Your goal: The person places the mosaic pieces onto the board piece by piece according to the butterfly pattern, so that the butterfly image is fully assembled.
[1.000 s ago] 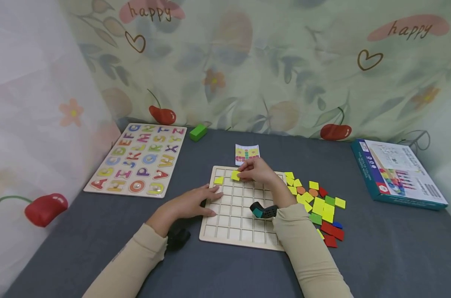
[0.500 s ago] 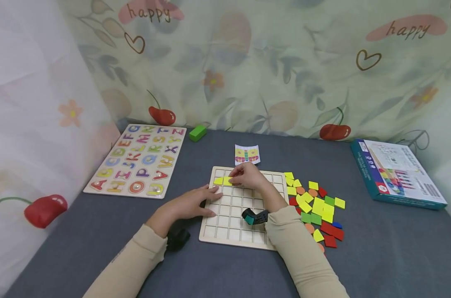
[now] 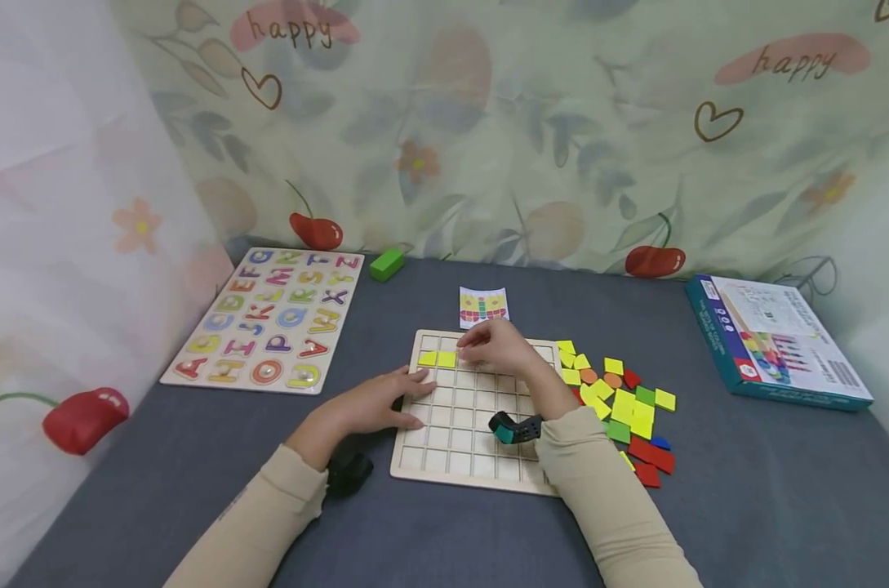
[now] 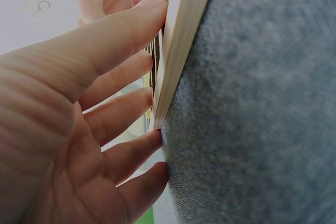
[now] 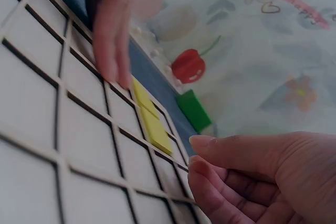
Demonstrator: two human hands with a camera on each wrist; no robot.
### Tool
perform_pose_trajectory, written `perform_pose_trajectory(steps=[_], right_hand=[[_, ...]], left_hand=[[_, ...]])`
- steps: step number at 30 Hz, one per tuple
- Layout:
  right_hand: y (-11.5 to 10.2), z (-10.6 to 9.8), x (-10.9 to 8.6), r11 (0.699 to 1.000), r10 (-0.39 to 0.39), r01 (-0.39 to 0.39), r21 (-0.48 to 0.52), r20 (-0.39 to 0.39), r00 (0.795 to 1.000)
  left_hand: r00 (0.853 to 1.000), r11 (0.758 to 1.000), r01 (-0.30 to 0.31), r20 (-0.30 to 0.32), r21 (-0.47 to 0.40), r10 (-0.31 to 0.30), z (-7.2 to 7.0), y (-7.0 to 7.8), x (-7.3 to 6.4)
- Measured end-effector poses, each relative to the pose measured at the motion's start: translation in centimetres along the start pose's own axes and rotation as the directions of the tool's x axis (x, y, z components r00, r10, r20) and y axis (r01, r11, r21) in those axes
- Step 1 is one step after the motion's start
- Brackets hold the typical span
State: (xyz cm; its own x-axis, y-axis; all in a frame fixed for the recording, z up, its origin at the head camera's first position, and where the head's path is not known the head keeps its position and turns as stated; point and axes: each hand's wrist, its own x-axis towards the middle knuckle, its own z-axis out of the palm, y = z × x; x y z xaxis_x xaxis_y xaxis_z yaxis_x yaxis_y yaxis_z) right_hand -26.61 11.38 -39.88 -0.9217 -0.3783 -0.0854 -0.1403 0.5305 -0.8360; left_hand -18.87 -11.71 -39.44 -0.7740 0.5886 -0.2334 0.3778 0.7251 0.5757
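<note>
A wooden grid board [image 3: 473,483] lies in front of me with two yellow square tiles [image 3: 446,359] side by side in its second row from the top, at the left. My left hand [image 3: 374,402] rests at the board's left edge; in the left wrist view the thumb [image 4: 126,27] and outstretched fingers touch that edge. Just right of the two tiles, over the upper cells, is my right hand [image 3: 499,347]. The right wrist view shows its thumb and fingertips bent close together with nothing between them, beside the nearer yellow tile [image 5: 155,131].
Loose red, yellow, green, orange and blue pieces [image 3: 624,408] are heaped right of the board. Behind it lies a pattern card [image 3: 483,306]. An alphabet puzzle [image 3: 268,318] and a green block [image 3: 387,265] sit back left, a flat box [image 3: 782,339] at the right.
My right hand has carried a yellow tile left and set it beside the first one, then let go and drawn slightly right. The left hand has stayed at the board's edge.
</note>
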Motion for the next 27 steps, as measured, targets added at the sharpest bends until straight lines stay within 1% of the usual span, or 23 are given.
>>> perform_pose_trajectory(steps=[5,9,13,17,22,25,27], right_hand=[[0.9,-2.8,-1.0,0.997,0.055,-0.053,0.048,-0.043,0.998],[1.8,-5.1,-2.1,0.991,0.124,-0.119,0.068,-0.076,0.989],[3.1,-7.2,-3.2,0.985,0.175,-0.172,0.035,-0.118,0.978],[4.7,-9.0,-4.8,0.978,0.207,-0.209,-0.004,-0.147,0.967],[6.5,-10.7,-6.7,0.968,0.240,-0.250,-0.038,-0.173,0.955],[7.5,-11.3,-7.4,0.959,0.270,-0.281,-0.043,-0.170,0.948],[8.0,-11.5,-7.6,0.956,0.276,-0.288,-0.054,-0.165,0.947]], left_hand=[[1.000,1.000,-0.003,-0.004,-0.001,0.003,0.0,0.0,-0.1],[1.000,1.000,0.001,-0.012,0.001,-0.001,0.0,0.1,-0.2],[1.000,1.000,0.005,-0.014,-0.006,-0.005,0.1,0.1,-0.1],[1.000,1.000,0.004,-0.013,-0.007,-0.004,0.1,0.1,0.0],[1.000,1.000,0.011,-0.011,-0.022,-0.011,0.2,-0.1,0.0],[1.000,0.999,0.010,-0.012,-0.035,-0.010,0.2,-0.1,-0.1],[1.000,0.999,0.008,-0.013,-0.033,-0.008,0.3,-0.1,-0.1]])
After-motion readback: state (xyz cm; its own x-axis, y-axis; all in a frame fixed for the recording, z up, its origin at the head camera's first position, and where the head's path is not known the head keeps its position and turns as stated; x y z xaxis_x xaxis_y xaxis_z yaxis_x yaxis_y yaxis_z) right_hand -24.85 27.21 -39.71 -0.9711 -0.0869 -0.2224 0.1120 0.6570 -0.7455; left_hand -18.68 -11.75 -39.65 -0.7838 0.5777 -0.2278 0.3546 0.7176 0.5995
